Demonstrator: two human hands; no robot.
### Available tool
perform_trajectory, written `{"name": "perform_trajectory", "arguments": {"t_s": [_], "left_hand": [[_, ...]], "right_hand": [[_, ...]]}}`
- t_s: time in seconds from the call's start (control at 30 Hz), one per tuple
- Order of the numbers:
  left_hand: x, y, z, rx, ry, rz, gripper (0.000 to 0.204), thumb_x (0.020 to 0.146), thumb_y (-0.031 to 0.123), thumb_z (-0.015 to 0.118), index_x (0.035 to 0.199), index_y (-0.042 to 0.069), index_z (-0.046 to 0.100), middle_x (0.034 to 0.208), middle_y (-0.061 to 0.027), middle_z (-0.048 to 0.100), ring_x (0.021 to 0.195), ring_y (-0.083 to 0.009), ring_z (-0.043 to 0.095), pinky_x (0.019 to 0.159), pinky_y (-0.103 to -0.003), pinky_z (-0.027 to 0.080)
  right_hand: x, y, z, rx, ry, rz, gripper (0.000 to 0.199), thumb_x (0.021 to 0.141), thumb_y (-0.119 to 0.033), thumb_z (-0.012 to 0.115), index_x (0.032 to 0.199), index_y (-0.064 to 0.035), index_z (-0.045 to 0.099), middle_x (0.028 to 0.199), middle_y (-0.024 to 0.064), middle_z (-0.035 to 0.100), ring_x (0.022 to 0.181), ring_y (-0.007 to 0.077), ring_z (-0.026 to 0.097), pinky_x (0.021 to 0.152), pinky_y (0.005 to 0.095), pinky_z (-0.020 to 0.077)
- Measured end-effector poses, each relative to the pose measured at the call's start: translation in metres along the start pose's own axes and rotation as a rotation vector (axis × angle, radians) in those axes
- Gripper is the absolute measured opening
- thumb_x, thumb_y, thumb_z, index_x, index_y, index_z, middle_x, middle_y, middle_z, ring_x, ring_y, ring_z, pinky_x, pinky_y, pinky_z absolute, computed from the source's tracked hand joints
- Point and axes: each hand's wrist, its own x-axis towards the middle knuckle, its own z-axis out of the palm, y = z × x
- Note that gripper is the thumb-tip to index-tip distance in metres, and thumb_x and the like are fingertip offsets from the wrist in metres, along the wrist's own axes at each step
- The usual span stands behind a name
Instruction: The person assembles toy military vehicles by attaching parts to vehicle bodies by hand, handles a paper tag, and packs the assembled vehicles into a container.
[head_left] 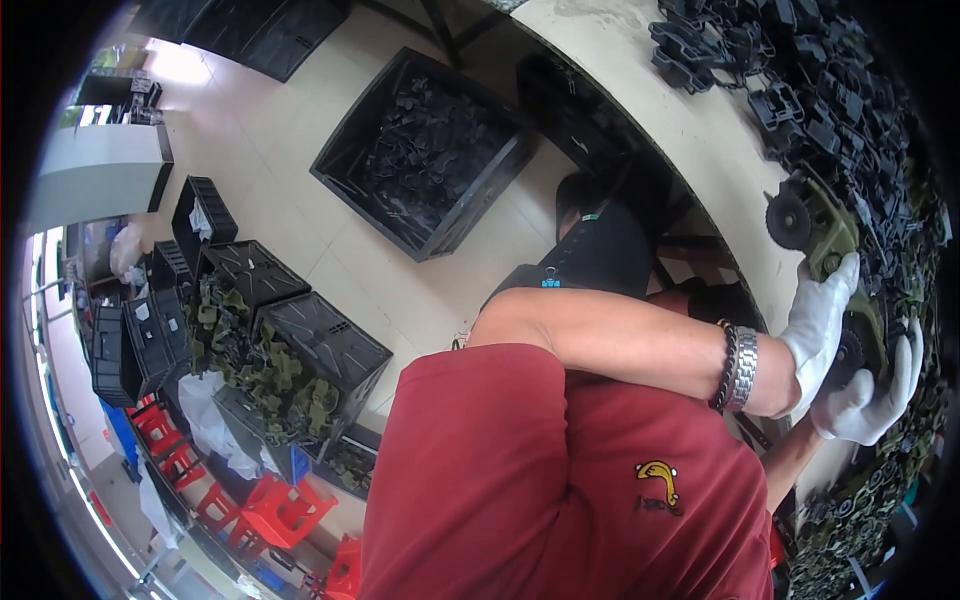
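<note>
An army-green toy vehicle point(838, 232) with chunky black wheels is at the table's edge on the right. My left hand point(822, 310), in a white glove, is closed on its near side and covers its middle. Close to the vehicle's lower end is my right hand point(872, 405), also gloved, with thumb and fingers spread apart. Whether the right hand touches the vehicle I cannot tell. Beyond both hands lies a heap of black plastic parts point(835, 110). Small green parts point(850, 510) are piled along the table below my right hand.
The curved pale table edge point(690, 150) runs down the right side. On the tiled floor stands a black crate point(430, 160) of dark parts. Further left are stacked black crates point(325, 345), green parts point(265, 370) and red stools point(285, 507).
</note>
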Motion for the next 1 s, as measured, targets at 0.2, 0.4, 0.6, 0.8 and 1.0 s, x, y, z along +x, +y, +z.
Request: {"name": "perform_trajectory", "arguments": {"t_s": [0.2, 0.4, 0.6, 0.8, 1.0], "left_hand": [[-0.017, 0.024, 0.025, 0.152, -0.069, -0.122, 0.065, 0.097, 0.054, 0.047, 0.142, 0.007, 0.039, 0.131, -0.0075, 0.052, 0.118, -0.0176, 0.047, 0.098, -0.037, 0.042], [-0.051, 0.168, -0.003, 1.008, -0.618, -0.335, 0.045, 0.088, 0.047, 0.069, 0.09, 0.001, 0.07, 0.075, -0.002, 0.062, 0.061, -0.0085, 0.052, 0.053, -0.024, 0.042], [-0.035, 0.344, -0.131, 1.588, 0.063, -0.271, 0.022, 0.09, 0.022, 0.066, 0.101, 0.005, 0.074, 0.08, -0.0065, 0.072, 0.062, -0.0107, 0.06, 0.06, -0.025, 0.049], [0.054, 0.397, -0.322, 2.448, 0.86, -0.227, 0.071, 0.072, 0.05, 0.079, 0.124, 0.004, 0.06, 0.121, -0.0202, 0.065, 0.117, -0.0336, 0.061, 0.096, -0.044, 0.05], [0.097, 0.424, -0.415, 2.432, 1.039, -0.244, 0.062, 0.074, 0.04, 0.082, 0.119, 0.003, 0.059, 0.113, -0.0211, 0.068, 0.107, -0.0369, 0.066, 0.091, -0.045, 0.053]], "right_hand": [[0.027, 0.025, -0.007, -0.019, 0.016, -0.069, 0.05, 0.105, -0.032, 0.043, 0.109, 0.0135, 0.061, 0.115, 0.0371, 0.06, 0.105, 0.0441, 0.064, 0.092, 0.0489, 0.0555], [0.027, 0.055, -0.07, -0.169, 0.315, 0.169, 0.056, 0.102, -0.033, 0.052, 0.103, 0.0221, 0.06, 0.106, 0.0299, 0.067, 0.095, 0.0385, 0.068, 0.082, 0.0431, 0.061], [-0.05, 0.163, -0.187, -1.348, 0.256, 0.246, 0.04, 0.078, -0.047, 0.079, 0.081, -0.0069, 0.077, 0.082, 0.0126, 0.074, 0.074, 0.0306, 0.07, 0.066, 0.0414, 0.0541], [-0.145, 0.214, -0.125, -1.277, -0.221, 0.6, 0.039, 0.081, -0.044, 0.076, 0.093, -0.0071, 0.072, 0.102, 0.0093, 0.068, 0.098, 0.0301, 0.062, 0.084, 0.0439, 0.05], [-0.115, 0.142, -0.061, -1.21, -0.233, 0.542, 0.033, 0.087, -0.034, 0.073, 0.103, -0.0058, 0.071, 0.12, 0.0138, 0.063, 0.112, 0.0303, 0.056, 0.095, 0.0412, 0.0449]]}}
